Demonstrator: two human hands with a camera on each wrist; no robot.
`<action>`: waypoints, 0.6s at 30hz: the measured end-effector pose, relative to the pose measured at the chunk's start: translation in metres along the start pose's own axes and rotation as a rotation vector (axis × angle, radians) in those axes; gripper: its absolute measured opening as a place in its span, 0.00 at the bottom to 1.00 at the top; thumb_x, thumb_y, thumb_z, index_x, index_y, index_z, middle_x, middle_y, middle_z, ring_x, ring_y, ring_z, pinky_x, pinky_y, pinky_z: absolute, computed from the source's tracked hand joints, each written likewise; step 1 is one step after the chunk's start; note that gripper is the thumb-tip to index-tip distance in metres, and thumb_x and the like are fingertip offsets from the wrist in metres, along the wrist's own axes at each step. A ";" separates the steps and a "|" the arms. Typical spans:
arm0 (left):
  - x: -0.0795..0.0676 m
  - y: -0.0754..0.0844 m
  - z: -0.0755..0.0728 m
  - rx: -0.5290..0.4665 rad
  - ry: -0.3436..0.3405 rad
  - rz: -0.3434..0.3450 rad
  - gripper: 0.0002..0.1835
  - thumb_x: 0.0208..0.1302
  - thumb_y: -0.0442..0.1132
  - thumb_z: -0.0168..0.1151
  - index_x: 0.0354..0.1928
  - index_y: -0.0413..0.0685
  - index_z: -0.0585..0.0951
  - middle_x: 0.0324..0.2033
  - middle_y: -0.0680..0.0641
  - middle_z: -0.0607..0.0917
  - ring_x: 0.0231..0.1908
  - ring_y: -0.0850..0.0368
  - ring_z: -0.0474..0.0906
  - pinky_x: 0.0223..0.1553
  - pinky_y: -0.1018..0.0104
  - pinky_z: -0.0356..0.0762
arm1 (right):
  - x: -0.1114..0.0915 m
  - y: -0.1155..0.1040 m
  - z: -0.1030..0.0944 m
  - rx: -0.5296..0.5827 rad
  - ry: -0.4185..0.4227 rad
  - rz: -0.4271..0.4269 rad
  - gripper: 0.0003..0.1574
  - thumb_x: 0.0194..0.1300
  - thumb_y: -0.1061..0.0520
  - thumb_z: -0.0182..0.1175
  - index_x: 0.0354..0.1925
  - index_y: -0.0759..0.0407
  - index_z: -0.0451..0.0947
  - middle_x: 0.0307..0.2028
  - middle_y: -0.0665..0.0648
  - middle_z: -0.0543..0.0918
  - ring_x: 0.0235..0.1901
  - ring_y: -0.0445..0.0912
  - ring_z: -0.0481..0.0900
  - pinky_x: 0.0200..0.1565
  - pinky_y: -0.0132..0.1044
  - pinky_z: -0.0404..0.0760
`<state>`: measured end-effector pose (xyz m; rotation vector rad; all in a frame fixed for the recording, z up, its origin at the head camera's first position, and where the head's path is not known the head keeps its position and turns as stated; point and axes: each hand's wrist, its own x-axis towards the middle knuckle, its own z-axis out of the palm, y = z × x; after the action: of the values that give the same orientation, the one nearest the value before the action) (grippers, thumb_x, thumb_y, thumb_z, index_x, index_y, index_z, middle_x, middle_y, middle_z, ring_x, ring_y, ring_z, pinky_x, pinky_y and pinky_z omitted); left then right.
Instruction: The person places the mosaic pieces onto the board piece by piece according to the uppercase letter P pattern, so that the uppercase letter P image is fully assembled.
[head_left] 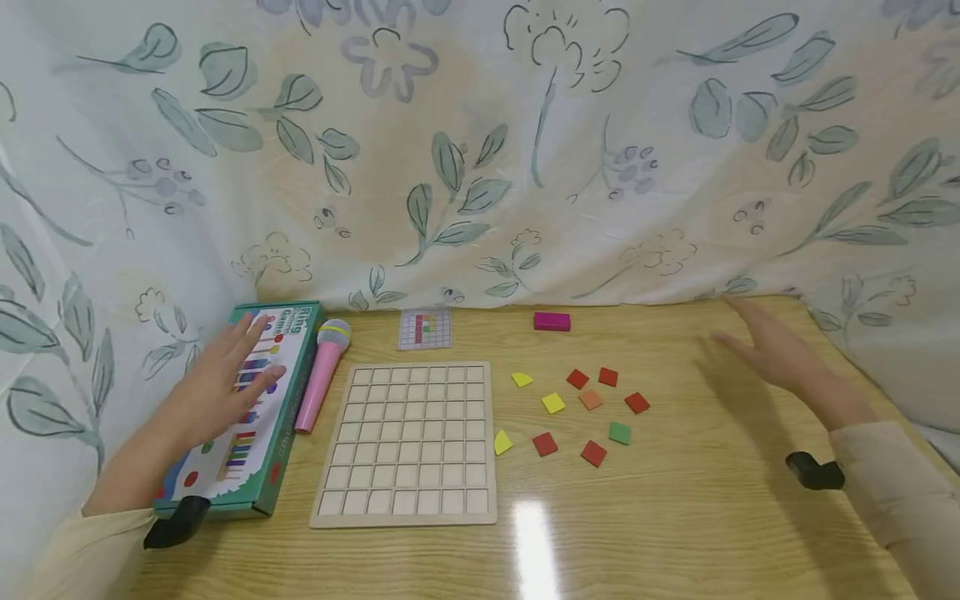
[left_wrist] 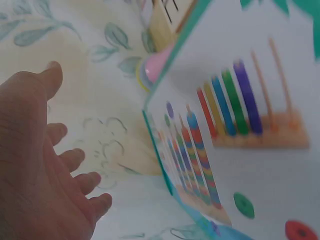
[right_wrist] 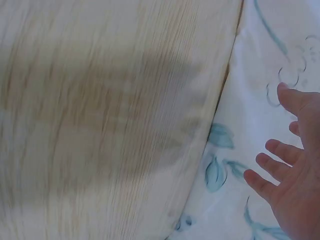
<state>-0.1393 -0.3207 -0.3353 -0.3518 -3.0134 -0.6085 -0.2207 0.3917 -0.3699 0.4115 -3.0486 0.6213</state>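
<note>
Over the teal game box [head_left: 258,475] on the left, my left hand [head_left: 213,383] hovers with its fingers spread, holding nothing. On the far right, my right hand [head_left: 772,346] is held above the table, thumb apart from the fingers, its shadow falling on the wood. A wooden grid board [head_left: 405,450] with square recesses lies in the middle. To its right are scattered red tiles [head_left: 594,453], a green tile [head_left: 620,432], an orange tile [head_left: 591,400], a yellow square tile [head_left: 553,403] and yellow quarter-round tiles [head_left: 502,442].
A pink toy microphone [head_left: 321,375] lies along the box's right side. Behind the board sits a small printed pattern card [head_left: 425,329], and a magenta block [head_left: 552,322] lies near the back edge. A floral curtain [head_left: 465,167] hangs behind the wooden table [head_left: 675,533].
</note>
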 end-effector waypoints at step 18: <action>-0.020 0.051 0.027 0.033 -0.016 0.162 0.43 0.68 0.51 0.62 0.75 0.39 0.54 0.72 0.32 0.57 0.66 0.28 0.59 0.59 0.31 0.63 | 0.012 -0.070 0.032 0.046 0.086 -0.194 0.35 0.65 0.67 0.62 0.67 0.70 0.63 0.62 0.73 0.71 0.55 0.69 0.73 0.52 0.62 0.76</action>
<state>-0.1077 -0.2688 -0.3427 -0.5943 -2.9672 -0.5453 -0.2123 0.3142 -0.3717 0.6543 -2.8718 0.6801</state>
